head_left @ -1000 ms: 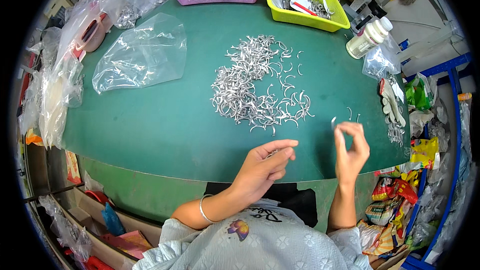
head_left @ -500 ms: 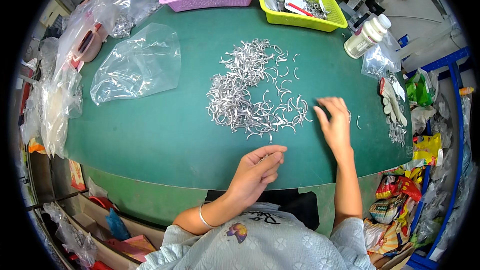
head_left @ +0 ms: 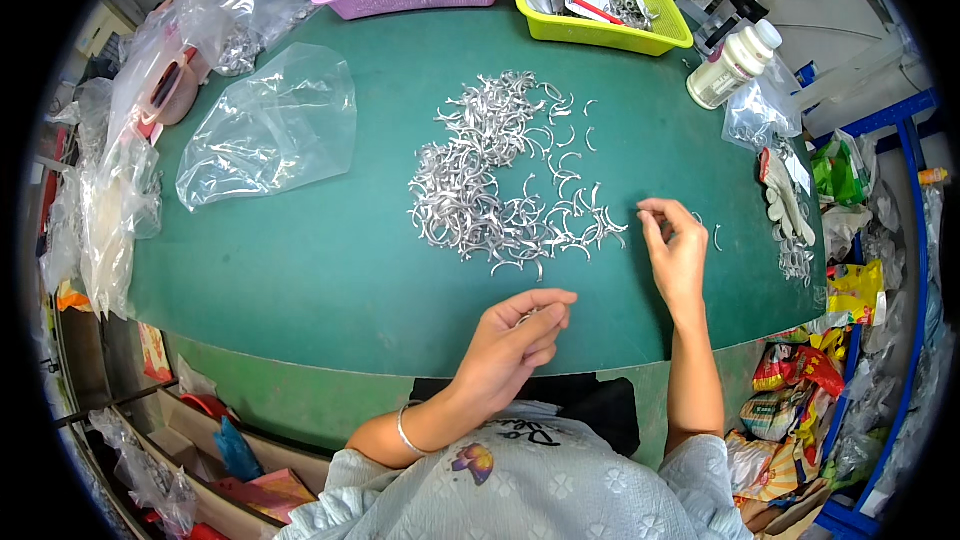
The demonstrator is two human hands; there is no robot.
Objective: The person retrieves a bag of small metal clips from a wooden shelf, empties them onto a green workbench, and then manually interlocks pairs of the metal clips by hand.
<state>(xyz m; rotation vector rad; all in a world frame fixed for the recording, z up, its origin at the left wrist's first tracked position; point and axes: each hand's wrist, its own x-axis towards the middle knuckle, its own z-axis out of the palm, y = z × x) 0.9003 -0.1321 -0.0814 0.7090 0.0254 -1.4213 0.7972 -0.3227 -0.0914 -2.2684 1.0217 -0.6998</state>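
Note:
A heap of small curved silver metal pieces (head_left: 475,185) lies on the green tabletop (head_left: 330,270), with looser ones along its right side. In front of the heap is my left hand (head_left: 515,340), closed with the thumb against the bent fingers. A tiny greyish bit shows inside its curl, too small to name. My right hand (head_left: 677,245) is just right of the scattered pieces, thumb and forefinger pinched close together. Whatever may be between those fingertips is too small to make out. One stray curved piece (head_left: 717,237) lies right of this hand.
A purple basket (head_left: 420,0) of metal rings and a yellow-green basket (head_left: 600,38) with tools stand at the back. A clear plastic bag (head_left: 270,130) lies left. On the right are a white bottle (head_left: 735,65) and a glove (head_left: 783,200).
My right hand has drawn slightly away from the pieces, and its fingers have curled from spread into a pinch. My left hand keeps its place and closed shape.

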